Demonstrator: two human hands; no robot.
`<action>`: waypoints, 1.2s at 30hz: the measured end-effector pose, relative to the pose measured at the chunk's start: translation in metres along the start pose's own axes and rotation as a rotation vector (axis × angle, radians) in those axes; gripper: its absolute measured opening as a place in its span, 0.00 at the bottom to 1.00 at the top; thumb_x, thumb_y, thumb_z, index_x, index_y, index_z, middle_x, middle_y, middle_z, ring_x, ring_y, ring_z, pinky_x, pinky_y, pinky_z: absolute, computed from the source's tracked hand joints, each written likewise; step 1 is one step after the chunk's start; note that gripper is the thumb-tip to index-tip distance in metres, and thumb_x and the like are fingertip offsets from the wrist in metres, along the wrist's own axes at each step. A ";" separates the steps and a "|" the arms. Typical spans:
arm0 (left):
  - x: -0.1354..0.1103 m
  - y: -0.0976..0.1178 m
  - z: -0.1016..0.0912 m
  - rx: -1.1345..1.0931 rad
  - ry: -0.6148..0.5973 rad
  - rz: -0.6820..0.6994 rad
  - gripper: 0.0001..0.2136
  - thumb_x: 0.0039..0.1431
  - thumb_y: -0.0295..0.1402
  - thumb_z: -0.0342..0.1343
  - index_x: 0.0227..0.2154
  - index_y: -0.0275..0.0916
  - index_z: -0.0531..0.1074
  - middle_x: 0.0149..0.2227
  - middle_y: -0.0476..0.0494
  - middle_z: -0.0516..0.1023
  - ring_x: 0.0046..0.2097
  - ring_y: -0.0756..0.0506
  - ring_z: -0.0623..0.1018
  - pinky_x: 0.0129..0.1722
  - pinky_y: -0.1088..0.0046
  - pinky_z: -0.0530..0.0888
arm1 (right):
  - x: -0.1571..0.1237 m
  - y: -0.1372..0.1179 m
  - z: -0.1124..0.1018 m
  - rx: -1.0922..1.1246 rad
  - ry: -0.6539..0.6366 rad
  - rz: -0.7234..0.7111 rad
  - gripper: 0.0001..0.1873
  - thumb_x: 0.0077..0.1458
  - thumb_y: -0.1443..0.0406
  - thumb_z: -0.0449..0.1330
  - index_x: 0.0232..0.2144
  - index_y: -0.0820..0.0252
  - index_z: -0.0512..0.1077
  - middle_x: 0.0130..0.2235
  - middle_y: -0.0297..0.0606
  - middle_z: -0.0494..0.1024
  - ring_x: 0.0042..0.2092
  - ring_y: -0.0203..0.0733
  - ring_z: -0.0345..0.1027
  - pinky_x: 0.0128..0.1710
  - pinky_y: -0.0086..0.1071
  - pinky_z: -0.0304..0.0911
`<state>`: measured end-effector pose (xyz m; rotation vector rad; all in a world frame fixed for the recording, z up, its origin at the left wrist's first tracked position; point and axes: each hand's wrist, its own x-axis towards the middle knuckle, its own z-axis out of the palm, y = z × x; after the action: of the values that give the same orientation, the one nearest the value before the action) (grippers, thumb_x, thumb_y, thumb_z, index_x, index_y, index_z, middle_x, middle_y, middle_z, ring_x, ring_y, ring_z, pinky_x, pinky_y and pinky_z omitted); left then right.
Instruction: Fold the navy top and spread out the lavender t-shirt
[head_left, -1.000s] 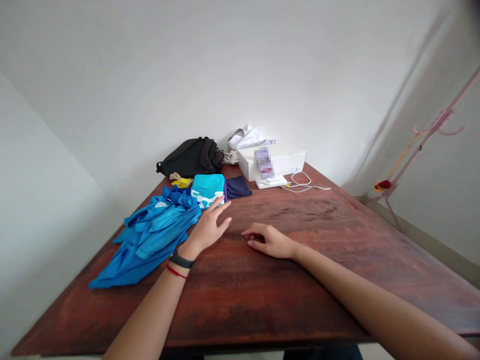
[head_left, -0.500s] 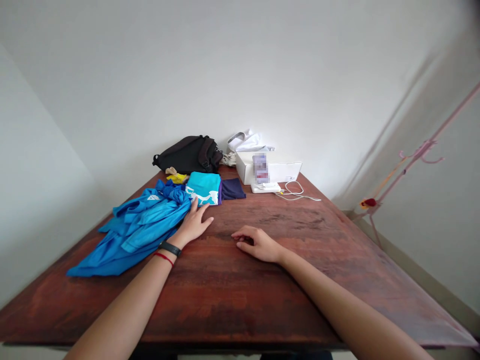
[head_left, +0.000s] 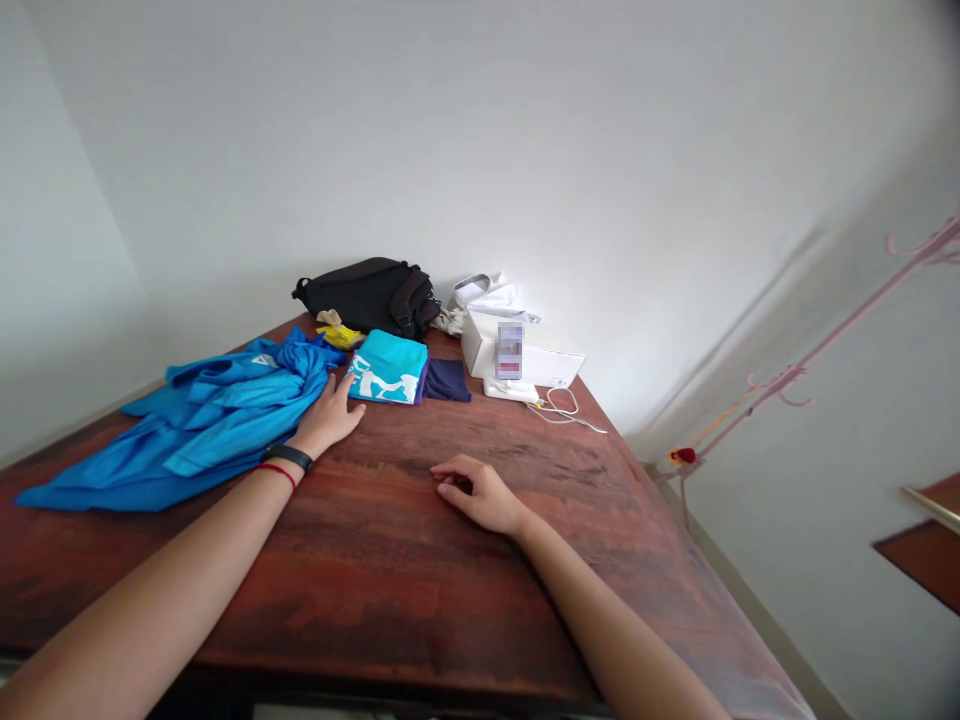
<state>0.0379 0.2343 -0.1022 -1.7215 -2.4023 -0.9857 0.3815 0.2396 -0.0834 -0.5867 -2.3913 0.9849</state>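
Note:
My left hand (head_left: 330, 415) has its fingers spread at the right edge of a crumpled bright blue shirt (head_left: 225, 410). Its fingertips lie between that shirt and a folded teal shirt (head_left: 390, 365) with a white print; whether they press on the cloth I cannot tell. My right hand (head_left: 480, 492) rests on the bare wooden table, its fingers loosely curled with a gap to the thumb and nothing in them. A folded dark navy cloth (head_left: 448, 381) lies to the right of the teal shirt, with a purple edge showing between them.
Behind the clothes is a black backpack (head_left: 367, 295), with a yellow item (head_left: 341, 335) in front of it. A white box (head_left: 551, 362) carries white cloth (head_left: 495, 297). A phone (head_left: 510, 350) stands before it near a white cable (head_left: 562, 408). A pink rack (head_left: 750, 400) stands right of the table (head_left: 420, 590).
The view has turned and tilted, moving the scene leftward. My left hand has shifted from the teal shirt's lower edge toward the blue shirt. My right hand stays on the table.

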 end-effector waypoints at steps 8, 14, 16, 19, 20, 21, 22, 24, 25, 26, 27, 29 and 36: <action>0.006 0.004 -0.007 -0.104 0.030 0.088 0.24 0.58 0.37 0.54 0.57 0.37 0.71 0.58 0.31 0.75 0.61 0.33 0.72 0.62 0.58 0.66 | -0.001 -0.004 -0.001 -0.020 0.007 0.036 0.14 0.61 0.64 0.61 0.49 0.56 0.77 0.46 0.40 0.80 0.45 0.42 0.75 0.45 0.34 0.69; 0.003 0.014 -0.011 -0.188 0.107 0.105 0.19 0.58 0.37 0.55 0.50 0.38 0.77 0.51 0.33 0.79 0.55 0.34 0.76 0.59 0.60 0.70 | 0.000 -0.006 0.000 -0.005 0.011 0.045 0.13 0.61 0.63 0.61 0.47 0.56 0.77 0.45 0.40 0.80 0.44 0.43 0.75 0.46 0.36 0.70; 0.001 0.018 -0.013 -0.245 0.107 0.083 0.19 0.57 0.37 0.55 0.49 0.38 0.78 0.49 0.35 0.80 0.48 0.36 0.79 0.54 0.62 0.73 | 0.000 -0.006 0.000 0.002 0.016 0.036 0.13 0.61 0.62 0.61 0.47 0.56 0.77 0.44 0.40 0.80 0.44 0.42 0.74 0.46 0.36 0.69; 0.000 0.021 -0.013 -0.342 0.104 0.034 0.21 0.57 0.38 0.55 0.51 0.35 0.77 0.49 0.34 0.80 0.40 0.39 0.81 0.48 0.63 0.76 | 0.000 -0.005 0.001 0.013 0.014 0.043 0.13 0.61 0.62 0.61 0.47 0.57 0.77 0.43 0.40 0.80 0.43 0.42 0.74 0.46 0.36 0.69; 0.001 0.022 -0.013 -0.382 0.110 0.020 0.22 0.57 0.38 0.56 0.52 0.35 0.77 0.49 0.34 0.80 0.40 0.39 0.81 0.48 0.63 0.76 | 0.000 -0.005 0.001 0.015 0.015 0.047 0.13 0.61 0.62 0.61 0.47 0.57 0.78 0.43 0.40 0.80 0.43 0.42 0.74 0.46 0.36 0.69; 0.001 0.022 -0.013 -0.424 0.118 0.005 0.22 0.57 0.39 0.56 0.52 0.34 0.77 0.50 0.33 0.80 0.41 0.38 0.82 0.47 0.63 0.76 | 0.000 -0.005 0.001 0.017 0.015 0.048 0.13 0.61 0.62 0.61 0.47 0.57 0.78 0.43 0.40 0.80 0.43 0.42 0.74 0.46 0.36 0.69; 0.002 0.022 -0.013 -0.467 0.127 -0.010 0.23 0.57 0.39 0.56 0.52 0.34 0.77 0.50 0.33 0.80 0.42 0.38 0.82 0.47 0.63 0.76 | 0.000 -0.005 0.001 0.017 0.014 0.048 0.13 0.61 0.62 0.61 0.47 0.57 0.77 0.43 0.40 0.80 0.43 0.42 0.74 0.46 0.36 0.69; 0.002 0.022 -0.014 -0.541 0.146 -0.039 0.23 0.56 0.40 0.57 0.52 0.34 0.78 0.49 0.34 0.81 0.43 0.37 0.82 0.46 0.64 0.77 | 0.000 -0.005 0.001 0.019 0.012 0.046 0.13 0.61 0.62 0.61 0.47 0.57 0.77 0.44 0.41 0.80 0.43 0.42 0.74 0.46 0.36 0.69; 0.003 0.022 -0.014 -0.576 0.158 -0.049 0.22 0.56 0.41 0.58 0.51 0.34 0.78 0.48 0.35 0.82 0.43 0.37 0.82 0.46 0.64 0.77 | 0.000 -0.006 0.001 0.019 0.011 0.046 0.13 0.61 0.62 0.61 0.47 0.57 0.77 0.44 0.41 0.80 0.43 0.42 0.74 0.46 0.36 0.69; 0.003 0.023 -0.015 -0.613 0.172 -0.055 0.22 0.55 0.41 0.59 0.50 0.35 0.79 0.46 0.36 0.83 0.42 0.37 0.82 0.45 0.65 0.77 | 0.000 -0.006 0.001 0.018 0.010 0.047 0.13 0.61 0.62 0.61 0.47 0.57 0.78 0.44 0.41 0.80 0.43 0.42 0.74 0.46 0.36 0.69; 0.002 0.025 -0.017 -0.653 0.182 -0.059 0.21 0.55 0.41 0.61 0.49 0.35 0.80 0.43 0.38 0.84 0.42 0.38 0.82 0.45 0.65 0.77 | 0.000 -0.006 0.001 0.017 0.011 0.049 0.13 0.61 0.62 0.61 0.47 0.57 0.78 0.44 0.41 0.80 0.43 0.42 0.74 0.46 0.36 0.69; 0.001 0.029 -0.020 -0.738 0.188 -0.065 0.20 0.54 0.41 0.62 0.47 0.35 0.80 0.40 0.39 0.84 0.42 0.38 0.82 0.43 0.66 0.77 | 0.000 -0.007 0.001 0.017 0.013 0.055 0.13 0.61 0.62 0.61 0.47 0.57 0.78 0.44 0.41 0.80 0.44 0.43 0.74 0.47 0.37 0.69; -0.008 0.051 -0.028 -0.714 0.111 0.140 0.16 0.55 0.41 0.62 0.44 0.39 0.82 0.47 0.41 0.83 0.50 0.37 0.80 0.54 0.62 0.74 | 0.001 -0.006 0.000 0.014 0.014 0.055 0.13 0.61 0.61 0.61 0.47 0.56 0.78 0.43 0.40 0.80 0.44 0.43 0.74 0.46 0.37 0.70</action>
<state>0.0759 0.2235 -0.0584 -1.8890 -1.9404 -2.0172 0.3795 0.2355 -0.0787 -0.6560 -2.3655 1.0167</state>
